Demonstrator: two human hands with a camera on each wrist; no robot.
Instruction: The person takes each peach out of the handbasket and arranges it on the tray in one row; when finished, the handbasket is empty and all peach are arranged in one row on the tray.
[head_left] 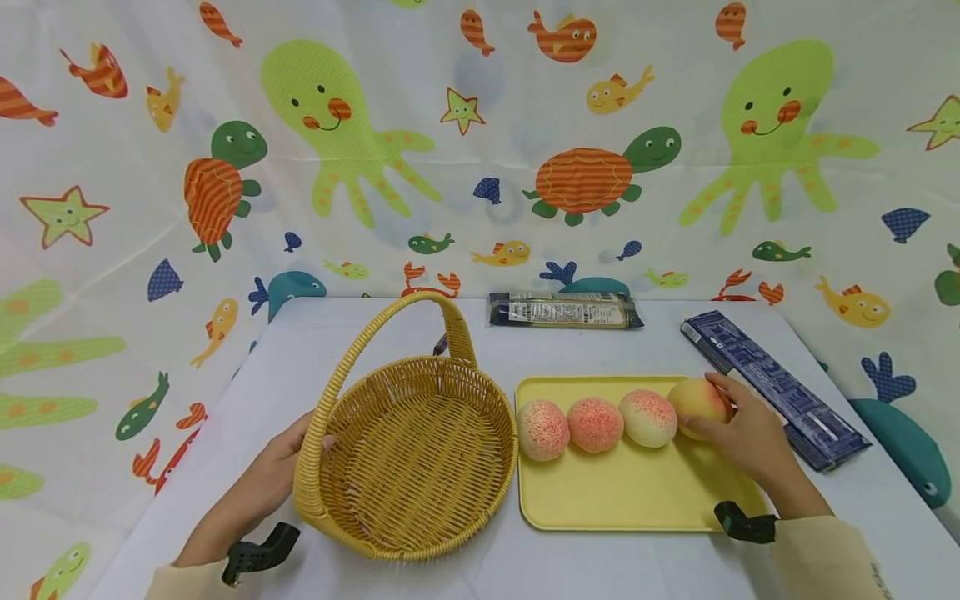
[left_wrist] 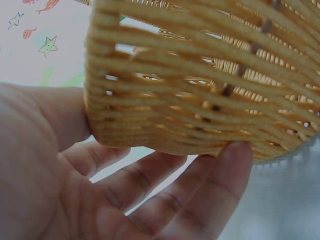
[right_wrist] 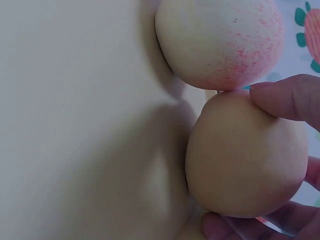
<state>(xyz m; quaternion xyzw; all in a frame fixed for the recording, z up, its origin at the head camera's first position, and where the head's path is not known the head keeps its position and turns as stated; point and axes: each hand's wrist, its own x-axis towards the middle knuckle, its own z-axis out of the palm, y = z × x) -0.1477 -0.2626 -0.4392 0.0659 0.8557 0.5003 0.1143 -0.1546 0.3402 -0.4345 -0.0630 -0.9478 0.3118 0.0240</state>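
Note:
A wicker basket with a tall arched handle stands left of the yellow tray. My left hand grips its left side, the thumb over the wall and the fingers against the underside in the left wrist view. Along the tray's back half runs a row of round peaches, among them two pink-speckled ones and a paler one. At the row's right end my right hand holds a yellow peach with a red blush, between thumb and fingers. That peach touches the pale one.
Behind the tray lies a dark flat packet with a printed label. A long blue packet lies slanted to the right, close by my right hand. A patterned sea-animal curtain hangs behind the white table.

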